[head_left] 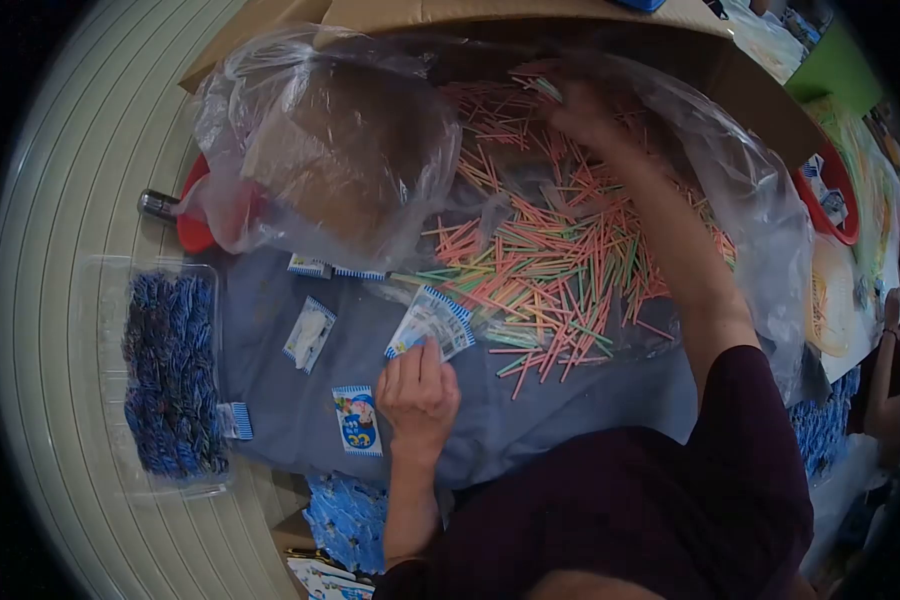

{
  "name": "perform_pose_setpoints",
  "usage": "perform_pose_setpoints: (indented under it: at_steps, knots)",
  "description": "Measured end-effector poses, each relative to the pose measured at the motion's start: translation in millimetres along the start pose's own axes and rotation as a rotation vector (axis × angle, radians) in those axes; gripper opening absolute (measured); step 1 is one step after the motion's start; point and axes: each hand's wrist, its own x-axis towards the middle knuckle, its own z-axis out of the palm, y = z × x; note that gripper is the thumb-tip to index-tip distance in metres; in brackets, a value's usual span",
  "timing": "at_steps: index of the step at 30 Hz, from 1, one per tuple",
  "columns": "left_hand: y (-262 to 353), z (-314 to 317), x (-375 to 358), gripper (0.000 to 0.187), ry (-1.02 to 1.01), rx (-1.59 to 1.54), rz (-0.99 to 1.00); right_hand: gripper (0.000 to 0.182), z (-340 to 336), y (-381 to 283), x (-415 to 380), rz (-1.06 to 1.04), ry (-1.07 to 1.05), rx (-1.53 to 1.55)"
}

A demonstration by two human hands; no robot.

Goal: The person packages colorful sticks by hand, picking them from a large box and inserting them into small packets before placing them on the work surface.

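My left hand [417, 392] is closed, its fingertips pinching the lower edge of a small blue-and-white packet [432, 318] above the grey cloth [280, 410]. Stretched far forward, my right hand [582, 112] is at the back of a big heap of thin pink, yellow and green sticks [570, 240]. A few sticks [538, 84] show at its fingertips, and the fingers look closed on them. Near my left hand lie a printed packet [357, 420] with a cartoon picture and a paler packet [310, 334]. More packets [335, 268] are partly under the plastic.
The sticks spill from a clear plastic bag [320, 150] in a cardboard box [530, 14]. At left, a clear tray [222, 350] holds rows of dark blue packets. Red containers [196, 215] stand behind it and at right. Another person's arm [882, 375] shows at far right.
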Motion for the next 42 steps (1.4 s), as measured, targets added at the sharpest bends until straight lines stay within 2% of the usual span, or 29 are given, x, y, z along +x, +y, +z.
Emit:
perform_pose_setpoints:
  at_steps: [3,5,6,7,8,9,11,12,14,15,17,21,22,24,26,27,30,34,36,37,39,40,42]
  knots:
    - [-1.3,3.4,0.2,0.024,0.047,-0.027,0.009,0.054,-12.3,-22.7,-23.6,-0.063,0.012,-0.177]
    - [-4.7,4.0,0.5,0.022,0.028,-0.037,-0.019,0.061,-12.9,-9.2,-19.5,0.364,-0.186,0.023]
    - [-6.1,3.3,0.4,0.020,0.007,-0.043,-0.041,0.061,-6.8,-1.7,-18.2,0.360,-0.197,0.023]
    - [-6.4,2.0,1.8,0.020,0.003,-0.041,-0.051,0.059,1.0,3.2,-17.6,0.266,-0.164,-0.178]
    - [-6.5,0.5,5.3,0.019,0.076,-0.049,-0.017,0.057,6.6,9.5,-18.9,0.170,-0.125,-0.377]
    - [-6.7,-0.2,7.2,0.017,0.153,-0.059,0.020,0.057,3.6,3.1,-20.9,0.169,-0.127,-0.377]
    - [-7.9,6.6,-0.1,0.018,0.104,-0.057,0.016,0.046,-6.2,-16.8,-21.8,-0.078,0.181,0.080]
    - [-7.2,8.5,-4.8,0.019,0.054,-0.049,0.012,0.046,-8.5,-14.6,-22.2,-0.084,0.167,0.083]
    - [-3.7,6.1,-8.6,0.019,0.051,-0.070,-0.025,0.034,-13.7,-4.5,-23.3,0.260,0.067,0.726]
    - [-2.0,4.2,-10.4,0.020,0.044,-0.099,-0.044,0.034,-16.5,-10.8,-30.8,0.267,0.063,0.726]
    - [0.1,-3.3,-9.1,0.021,0.029,-0.120,-0.060,0.028,-33.1,-38.0,-48.5,0.345,-0.016,1.333]
    - [-10.1,-5.0,-6.1,0.018,-0.004,-0.190,-0.108,0.030,-33.8,-81.2,-75.8,0.312,0.006,1.302]
    - [-13.9,-3.8,-5.7,0.018,-0.010,-0.192,-0.112,0.031,-31.6,-88.4,-81.2,0.316,-0.051,1.273]
    - [-19.5,-1.5,-4.7,0.013,0.010,-0.428,-0.235,0.032,-26.7,-99.2,-95.6,0.326,-0.107,1.241]
    - [-20.0,-4.1,-3.9,0.011,0.030,-0.475,-0.293,0.025,-16.0,-100.8,-112.7,0.203,-0.381,0.705]
    - [-20.0,-5.8,-4.4,0.011,0.053,-0.518,-0.350,0.029,4.0,-72.0,-123.3,0.168,-0.526,0.487]
    - [-21.3,-4.8,-7.1,0.016,-0.012,-0.532,-0.402,0.031,0.5,-73.8,-119.5,0.109,-0.632,0.420]
    - [-27.4,-4.2,-4.9,0.018,-0.058,-0.579,-0.430,0.036,-13.1,-94.2,-115.0,0.234,-0.578,0.474]
    - [-32.7,-5.3,-4.9,0.017,-0.112,-0.664,-0.437,0.037,-22.4,-117.9,-121.8,0.347,-0.476,0.428]
    - [-33.5,-7.6,-5.0,0.017,-0.110,-0.663,-0.441,0.037,-32.2,-131.4,-120.5,0.345,-0.481,0.428]
    - [-30.1,-13.7,-1.9,0.016,-0.010,-0.840,-0.508,0.040,-51.6,-149.3,-118.7,0.175,-0.308,0.492]
    - [-25.4,-16.4,2.2,0.016,-0.019,-0.842,-0.506,0.040,-50.3,-147.8,-120.6,0.184,-0.306,0.492]
    - [-9.2,-20.1,11.2,0.017,0.069,-0.963,-0.453,0.043,-44.8,-148.2,-121.4,-0.020,-0.284,1.358]
